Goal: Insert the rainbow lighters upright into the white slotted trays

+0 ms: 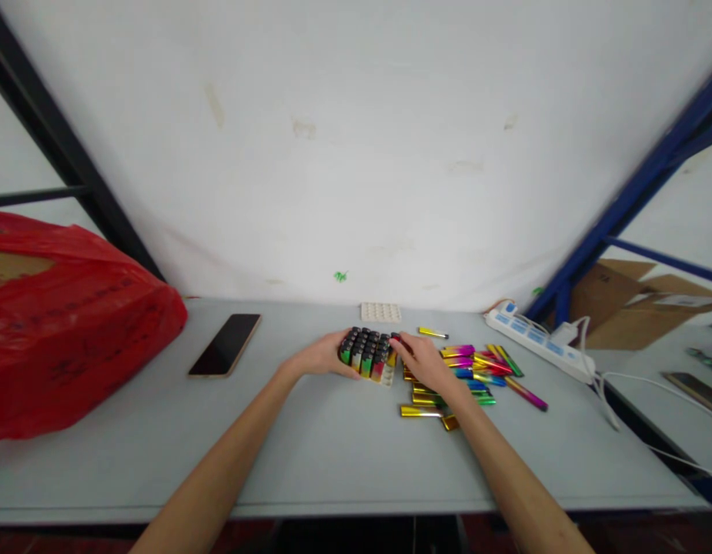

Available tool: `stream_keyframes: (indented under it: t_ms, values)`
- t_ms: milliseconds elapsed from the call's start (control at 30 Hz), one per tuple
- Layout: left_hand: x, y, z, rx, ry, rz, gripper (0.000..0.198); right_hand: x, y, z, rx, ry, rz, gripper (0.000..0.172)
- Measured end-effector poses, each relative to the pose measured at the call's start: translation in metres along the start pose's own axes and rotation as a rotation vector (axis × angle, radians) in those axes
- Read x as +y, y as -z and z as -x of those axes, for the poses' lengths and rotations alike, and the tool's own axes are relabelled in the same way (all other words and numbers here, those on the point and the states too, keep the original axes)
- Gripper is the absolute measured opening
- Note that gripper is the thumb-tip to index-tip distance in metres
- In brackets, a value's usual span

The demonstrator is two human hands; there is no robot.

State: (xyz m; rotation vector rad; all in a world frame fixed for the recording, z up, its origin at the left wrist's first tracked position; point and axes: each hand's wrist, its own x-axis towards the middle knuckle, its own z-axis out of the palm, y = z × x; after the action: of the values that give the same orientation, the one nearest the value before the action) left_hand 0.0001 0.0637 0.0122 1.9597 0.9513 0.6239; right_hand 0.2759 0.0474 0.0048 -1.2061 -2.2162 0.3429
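Several upright lighters (pixel 366 346) with black tops and colourful bodies stand packed in rows in a white tray (pixel 389 377), whose front right cells show bare. My left hand (pixel 325 355) is wrapped round the left side of this block, thumb at the front. At the right rear of the rows, my right hand (pixel 423 358) is closed on a lighter (pixel 395 338) with a dark top. That lighter is partly hidden by the fingers. Loose shiny lighters (pixel 488 362) in gold, pink, blue and green lie heaped beside and partly under my right forearm.
Against the wall lies a second white tray (pixel 381 312), with a single gold lighter (pixel 432 332) to its right. A phone (pixel 226 345) and a red plastic bag (pixel 72 331) are on the left. A power strip (pixel 540 342) and a cardboard box (pixel 633 304) are on the right.
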Motion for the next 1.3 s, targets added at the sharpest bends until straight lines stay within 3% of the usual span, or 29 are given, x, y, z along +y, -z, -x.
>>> stream_keyframes:
  t_ms: [300,567,733,867,1033,1167,1300]
  values:
    - [0.0,-0.001,0.0,0.0,0.013,0.028,0.085,0.021,0.002,-0.001,-0.024,0.033,0.093,0.029]
    - [-0.004,0.001,0.0,0.0,0.022,-0.021,0.086,0.01,0.004,0.002,-0.154,0.096,0.09,0.019]
    - [0.0,0.002,0.001,-0.008,0.01,-0.027,0.086,0.016,0.016,0.003,-0.016,0.042,-0.063,0.034]
    - [0.003,0.002,0.002,-0.009,0.003,-0.028,0.086,0.048,0.019,0.004,0.203,-0.156,0.139,0.033]
    - [0.003,0.003,0.002,-0.005,-0.019,-0.037,0.09,0.084,0.017,0.011,0.136,-0.417,0.357,0.031]
    - [0.002,0.002,0.002,-0.002,-0.027,-0.043,0.09,0.085,0.019,0.012,0.119,-0.438,0.344,0.022]
    - [0.002,0.002,0.002,-0.007,-0.02,-0.021,0.089,0.079,0.02,0.005,0.259,-0.348,0.122,0.021]
